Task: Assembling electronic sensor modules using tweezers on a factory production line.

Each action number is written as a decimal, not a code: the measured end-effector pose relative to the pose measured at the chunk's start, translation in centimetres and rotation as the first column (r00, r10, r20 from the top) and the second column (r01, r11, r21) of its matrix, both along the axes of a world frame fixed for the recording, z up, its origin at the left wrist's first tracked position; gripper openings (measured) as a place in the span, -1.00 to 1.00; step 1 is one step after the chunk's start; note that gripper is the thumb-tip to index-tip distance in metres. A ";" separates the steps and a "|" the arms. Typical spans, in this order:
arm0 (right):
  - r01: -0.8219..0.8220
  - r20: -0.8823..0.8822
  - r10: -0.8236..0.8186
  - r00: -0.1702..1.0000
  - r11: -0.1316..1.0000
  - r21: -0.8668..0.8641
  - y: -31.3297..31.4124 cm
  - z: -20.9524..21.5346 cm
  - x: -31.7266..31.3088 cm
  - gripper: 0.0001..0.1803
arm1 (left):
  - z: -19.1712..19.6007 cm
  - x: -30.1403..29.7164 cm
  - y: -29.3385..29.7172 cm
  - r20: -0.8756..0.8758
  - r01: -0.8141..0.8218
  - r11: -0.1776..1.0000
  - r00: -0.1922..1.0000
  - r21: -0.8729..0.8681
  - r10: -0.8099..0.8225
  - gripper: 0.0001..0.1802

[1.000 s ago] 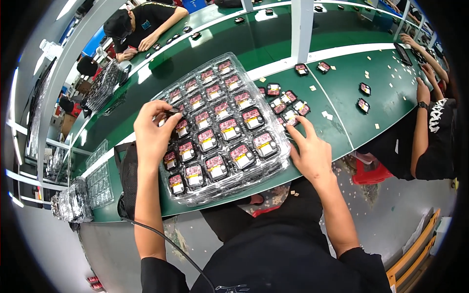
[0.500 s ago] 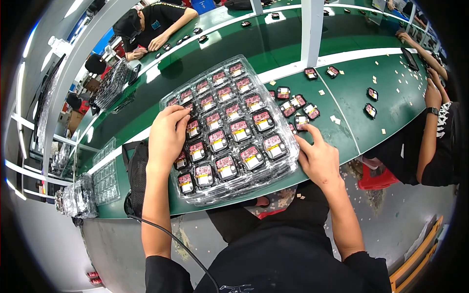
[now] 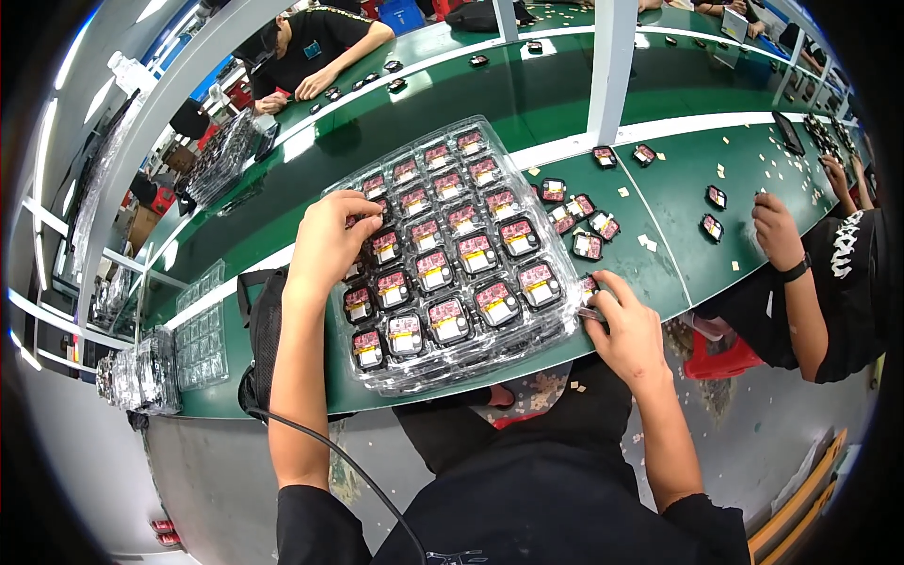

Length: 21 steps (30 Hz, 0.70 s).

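Observation:
A clear plastic blister tray [image 3: 471, 363], seemingly several stacked, lies tilted on the green table in front of me. Small black rounded-square devices with pink, white and yellow labels fill its pockets, such as one device [image 3: 434, 270] near the middle. My left hand [image 3: 330, 235] reaches over the tray's left side, fingers curled together above a pocket; whatever is under the fingertips is hidden. Beside the tray's right edge, my right hand [image 3: 626, 330] has thumb and forefinger closed on a labelled device [image 3: 589, 284], partly covered by the fingers. A loose pile of devices [image 3: 579, 221] lies just beyond.
Paper bits and other devices [image 3: 713, 226] are scattered to the right. A white post [image 3: 612, 75] rises behind the tray. A black bag [image 3: 264, 339] with a cable stands at left, near stacked empty trays [image 3: 151, 372]. Co-workers sit across the table [image 3: 330, 56] and at right [image 3: 800, 282].
My right hand has drawn one device from the pile toward the tray's right edge. My left hand stays over the left pockets. The co-worker at right has lowered an arm. The view has shifted slightly.

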State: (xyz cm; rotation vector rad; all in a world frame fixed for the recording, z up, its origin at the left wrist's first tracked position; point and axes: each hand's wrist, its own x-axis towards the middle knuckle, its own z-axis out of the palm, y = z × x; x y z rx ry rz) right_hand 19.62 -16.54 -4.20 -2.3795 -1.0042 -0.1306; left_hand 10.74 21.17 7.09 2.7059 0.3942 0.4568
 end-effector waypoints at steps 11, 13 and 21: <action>0.063 -0.034 -0.057 0.998 0.979 0.194 -1.1 -0.5 0.0 -0.66 | -0.6 0.1 0.8 0.012 0.037 0.999 0.999 -0.030 -0.036 -0.75; 0.074 -0.026 -0.070 0.997 0.962 0.264 -1.1 -0.5 0.1 -0.63 | -0.7 -0.1 0.9 0.019 0.019 1.000 1.000 -0.011 -0.019 -0.76; -0.014 -0.036 0.046 0.998 0.790 0.613 -1.5 3.6 -2.7 -0.56 | 0.4 -3.3 -7.5 0.329 0.022 0.998 0.943 0.065 -0.042 -0.65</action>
